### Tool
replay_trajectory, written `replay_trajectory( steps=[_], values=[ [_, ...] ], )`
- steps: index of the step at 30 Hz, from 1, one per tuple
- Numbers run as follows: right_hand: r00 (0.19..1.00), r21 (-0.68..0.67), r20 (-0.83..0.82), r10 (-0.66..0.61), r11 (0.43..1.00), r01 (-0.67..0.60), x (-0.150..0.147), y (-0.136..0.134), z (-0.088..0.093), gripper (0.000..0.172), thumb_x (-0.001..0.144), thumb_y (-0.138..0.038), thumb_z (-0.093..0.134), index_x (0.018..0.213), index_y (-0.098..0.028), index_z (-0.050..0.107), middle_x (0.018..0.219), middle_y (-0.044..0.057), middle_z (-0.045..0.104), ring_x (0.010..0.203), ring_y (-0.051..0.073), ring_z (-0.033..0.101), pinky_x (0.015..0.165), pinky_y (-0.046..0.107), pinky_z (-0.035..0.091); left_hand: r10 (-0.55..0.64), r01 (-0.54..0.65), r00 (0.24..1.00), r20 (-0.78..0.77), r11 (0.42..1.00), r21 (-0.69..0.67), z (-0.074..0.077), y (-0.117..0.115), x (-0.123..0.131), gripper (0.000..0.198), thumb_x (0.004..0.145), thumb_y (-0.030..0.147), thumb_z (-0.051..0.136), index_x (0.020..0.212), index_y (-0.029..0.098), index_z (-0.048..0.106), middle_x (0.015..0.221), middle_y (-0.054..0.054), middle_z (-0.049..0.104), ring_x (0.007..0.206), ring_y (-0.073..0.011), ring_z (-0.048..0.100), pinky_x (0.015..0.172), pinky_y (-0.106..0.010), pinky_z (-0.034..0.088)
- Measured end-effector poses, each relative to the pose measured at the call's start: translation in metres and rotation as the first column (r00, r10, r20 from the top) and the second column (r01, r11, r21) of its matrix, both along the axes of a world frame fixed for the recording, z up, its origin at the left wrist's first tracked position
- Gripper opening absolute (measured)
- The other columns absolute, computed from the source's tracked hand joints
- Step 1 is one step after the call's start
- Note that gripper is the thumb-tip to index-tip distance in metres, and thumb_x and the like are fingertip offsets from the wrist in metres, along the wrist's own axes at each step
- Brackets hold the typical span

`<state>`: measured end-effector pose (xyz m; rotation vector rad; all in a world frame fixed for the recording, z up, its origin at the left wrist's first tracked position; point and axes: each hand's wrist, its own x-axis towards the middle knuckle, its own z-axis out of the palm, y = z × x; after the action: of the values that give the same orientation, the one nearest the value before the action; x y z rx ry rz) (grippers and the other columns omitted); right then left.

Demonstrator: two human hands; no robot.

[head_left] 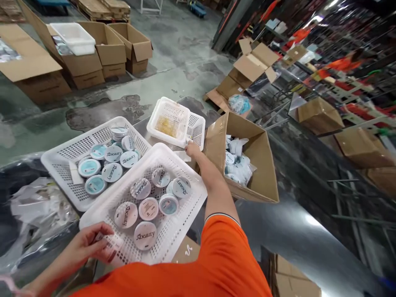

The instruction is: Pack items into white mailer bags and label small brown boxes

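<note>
My left hand (93, 243) is at the near left corner of a white perforated basket (182, 214), its thumb and fingers pinched on a clear plastic piece (111, 246) with faint print. Inside that basket lie several round tubs (145, 235) with pink or blue labels, some reading "beauty". My right hand (192, 149) reaches forward to the edge of a small white tray (151, 123) holding small yellowish items (166, 126). Its fingers are closed there; what they grip is hidden. Under the tray is another white basket (198, 123).
To the left, a second perforated basket (66, 187) holds several blue-labelled tubs (113, 172). An open carton (262, 165) with bagged tubs (238, 165) stands right of my forearm. Clear plastic bags (40, 206) fill a dark container at left. More cartons (111, 51) line the floor behind.
</note>
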<state>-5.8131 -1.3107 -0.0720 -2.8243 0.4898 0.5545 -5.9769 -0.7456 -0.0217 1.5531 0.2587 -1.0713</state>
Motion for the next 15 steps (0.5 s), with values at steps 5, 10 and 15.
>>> replay_trajectory(
  steps=[5, 10, 15],
  values=[
    [0.996, 0.208, -0.005, -0.085, 0.974, 0.084, 0.028, 0.051, -0.002, 0.006, 0.094, -0.011, 0.074, 0.090, -0.013, 0.077, 0.103, 0.012, 0.079, 0.101, 0.023, 0.073, 0.102, 0.033, 0.060, 0.000, 0.000, 1.000, 0.014, 1.000, 0.025, -0.005, 0.000, 0.003, 0.066, 0.059, 0.072, 0.105, 0.092, 0.018, 0.085, 0.091, -0.010, 0.072, 0.082, -0.0242, 0.064, 0.067, -0.029, 0.060],
    [0.942, 0.470, 0.202, -0.269, 0.870, 0.148, 0.048, 0.044, 0.028, 0.020, 0.113, -0.025, 0.056, 0.095, -0.022, 0.063, 0.080, -0.003, 0.064, 0.077, 0.013, 0.065, 0.077, 0.021, 0.062, 0.013, -0.013, 1.000, 0.004, 1.000, 0.000, -0.009, 0.001, 0.005, 0.065, 0.060, 0.073, 0.105, 0.091, 0.019, 0.087, 0.090, -0.010, 0.072, 0.084, -0.0263, 0.066, 0.071, -0.033, 0.063],
    [0.692, 0.671, 0.318, -0.648, 0.669, 0.319, 0.023, -0.020, 0.053, 0.027, 0.106, -0.023, 0.072, 0.084, -0.022, 0.058, 0.067, -0.006, 0.057, 0.060, 0.010, 0.056, 0.061, 0.020, 0.054, 0.012, -0.013, 0.999, -0.031, 1.000, -0.022, -0.004, -0.001, 0.005, 0.065, 0.059, 0.074, 0.106, 0.091, 0.020, 0.088, 0.091, -0.010, 0.071, 0.081, -0.0253, 0.063, 0.069, -0.036, 0.063]
  ],
)
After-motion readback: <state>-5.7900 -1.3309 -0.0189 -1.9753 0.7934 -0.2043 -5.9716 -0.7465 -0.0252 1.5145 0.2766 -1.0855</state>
